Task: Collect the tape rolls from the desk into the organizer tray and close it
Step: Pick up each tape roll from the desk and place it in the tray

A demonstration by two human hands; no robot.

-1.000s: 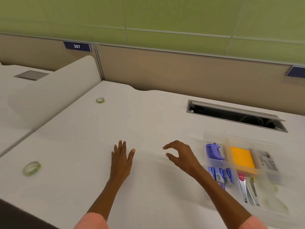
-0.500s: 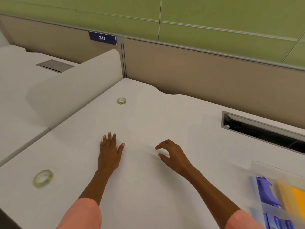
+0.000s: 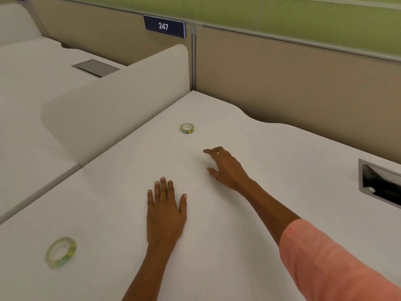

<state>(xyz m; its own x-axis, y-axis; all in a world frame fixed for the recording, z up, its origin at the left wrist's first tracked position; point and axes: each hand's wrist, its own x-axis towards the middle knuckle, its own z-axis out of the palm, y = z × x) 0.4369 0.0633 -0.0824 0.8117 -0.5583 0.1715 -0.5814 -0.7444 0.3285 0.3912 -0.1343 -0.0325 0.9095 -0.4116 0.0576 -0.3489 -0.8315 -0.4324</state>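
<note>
Two tape rolls with green and yellow cores lie flat on the white desk (image 3: 271,161). The far tape roll (image 3: 187,128) sits near the desk's back left corner. The near tape roll (image 3: 61,252) is at the front left. My right hand (image 3: 225,168) hovers over the desk with fingers spread and curled, a short way in front and right of the far roll, holding nothing. My left hand (image 3: 166,211) rests flat on the desk, palm down, fingers slightly apart. The organizer tray is out of view.
A low white divider (image 3: 121,101) borders the desk on the left, with a neighbouring desk beyond it. A tan partition (image 3: 293,83) with a "247" sign (image 3: 163,26) stands behind. An open cable slot (image 3: 379,185) is sunk into the desk at right.
The view has swung left, taking the organizer tray out of sight. My right hand has reached forward toward the far tape roll. My left hand has stayed flat on the desk.
</note>
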